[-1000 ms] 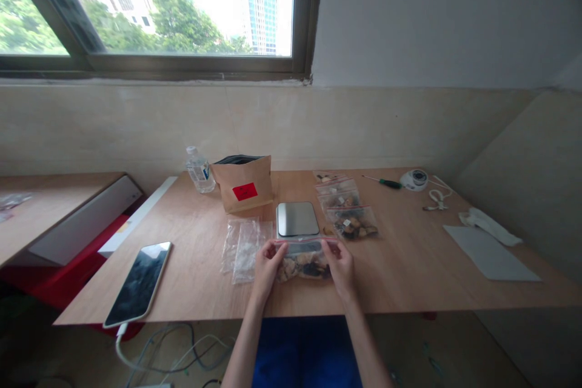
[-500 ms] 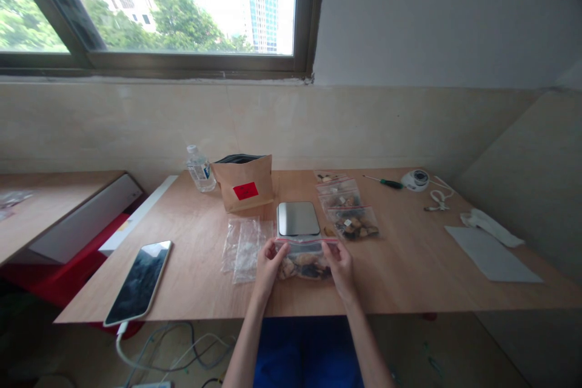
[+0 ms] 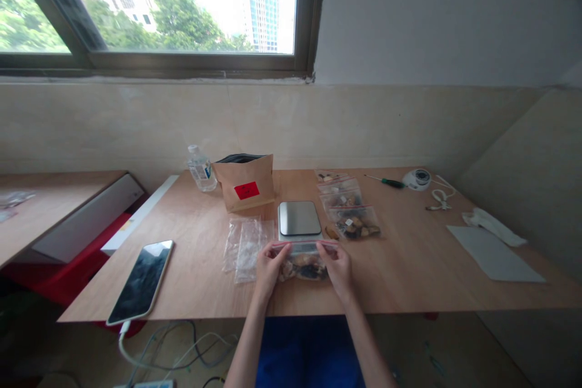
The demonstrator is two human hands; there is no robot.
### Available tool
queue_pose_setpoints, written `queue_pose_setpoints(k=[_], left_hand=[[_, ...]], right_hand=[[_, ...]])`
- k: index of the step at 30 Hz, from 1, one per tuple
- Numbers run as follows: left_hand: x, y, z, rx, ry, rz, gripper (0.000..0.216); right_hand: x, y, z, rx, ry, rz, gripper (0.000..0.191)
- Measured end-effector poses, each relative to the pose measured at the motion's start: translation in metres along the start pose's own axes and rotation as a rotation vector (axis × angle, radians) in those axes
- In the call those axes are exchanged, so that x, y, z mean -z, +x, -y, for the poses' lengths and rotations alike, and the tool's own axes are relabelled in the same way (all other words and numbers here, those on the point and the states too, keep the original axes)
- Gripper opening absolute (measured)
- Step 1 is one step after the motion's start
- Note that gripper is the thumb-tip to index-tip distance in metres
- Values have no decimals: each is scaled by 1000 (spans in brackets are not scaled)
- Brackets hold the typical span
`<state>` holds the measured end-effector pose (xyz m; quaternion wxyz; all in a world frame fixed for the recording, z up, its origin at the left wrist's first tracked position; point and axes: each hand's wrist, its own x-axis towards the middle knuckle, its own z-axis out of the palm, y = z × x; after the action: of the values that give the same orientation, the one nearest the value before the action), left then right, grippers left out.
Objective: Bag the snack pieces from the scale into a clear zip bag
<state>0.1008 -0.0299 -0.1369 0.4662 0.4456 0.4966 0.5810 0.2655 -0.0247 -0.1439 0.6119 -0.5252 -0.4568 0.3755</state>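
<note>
1. Pinching the red-striped top edge of a filled zip bag [image 3: 304,260], both hands hold it at the tabletop's [image 3: 409,267] near edge, just in front of the scale [image 3: 299,219]; bag holds brown and dark chunks.
2. Left hand [image 3: 268,267] fingers closed on the bag's left top corner; right hand [image 3: 340,265] fingers closed on the right top corner.
3. Empty clear bags [image 3: 245,244] lie just left of the left hand.
4. Three more filled zip bags [image 3: 348,206] sit in a row right of the scale, apart from the held one.
5. Brown paper pouch [image 3: 245,183] stands behind the scale, red label on front, writing too small to read. Water bottle [image 3: 200,168] beside it, label unreadable.
6. Phone [image 3: 140,280] far left, cable plugged in. Screwdriver [image 3: 385,181], small round device [image 3: 416,178], white cable [image 3: 438,200] and a grey sheet [image 3: 495,254] far right.
7. Versus half a second ago: hands and bag sit almost the same, grip unchanged; view shifted slightly.
</note>
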Motion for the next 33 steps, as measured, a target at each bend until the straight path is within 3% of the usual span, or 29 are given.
queue_pose_setpoints(k=[5,16,26,33], left_hand=[[-1,-1,-2,-9,9,-17,23],[0,-2,-6,-42,38,98,24],[-1,-3,-4,-15,46,68,23],[-4,-5,-9,-81,79,100,18]], right_hand=[[-1,-1,0,36,-7,-26,24],[0,-3,4,-26,15,166,23],[0,-3,3,-29,2,130,26],[1,-5,3,-64,48,250,21]])
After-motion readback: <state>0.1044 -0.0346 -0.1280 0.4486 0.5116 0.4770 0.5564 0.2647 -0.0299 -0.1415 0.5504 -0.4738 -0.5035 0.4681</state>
